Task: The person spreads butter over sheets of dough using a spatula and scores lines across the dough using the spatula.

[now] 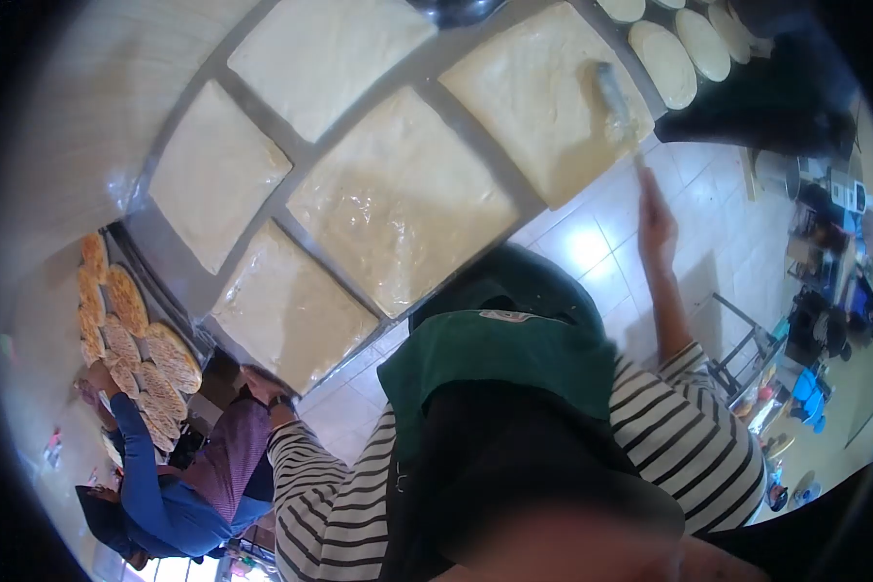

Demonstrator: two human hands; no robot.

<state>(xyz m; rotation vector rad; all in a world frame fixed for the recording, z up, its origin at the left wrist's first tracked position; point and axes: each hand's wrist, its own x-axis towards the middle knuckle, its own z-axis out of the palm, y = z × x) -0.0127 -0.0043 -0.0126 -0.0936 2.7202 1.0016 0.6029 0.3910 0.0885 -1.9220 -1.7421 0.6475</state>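
Several flat, pale sheets of dough [404,199] with glossy patches lie on a grey surface [296,167]. My right hand [655,221] is beyond the surface's near edge, seen from the side, its fingers stretched towards the upper right sheet [543,102]. I see nothing in it. A blurred greyish streak or tool [611,92] is on that sheet, above the fingertips; what it is I cannot make out. My left hand [264,385] is at the near edge beside the lower left sheet [294,315]. Its fingers are too small and blurred to read.
Browned oval breads [170,359] lie at the left, where a co-worker in blue [155,485] reaches over them. Pale oval dough pieces [662,65] are at the upper right. A metal frame [737,339] stands on the tiled floor [582,242] at the right, with other people farther off.
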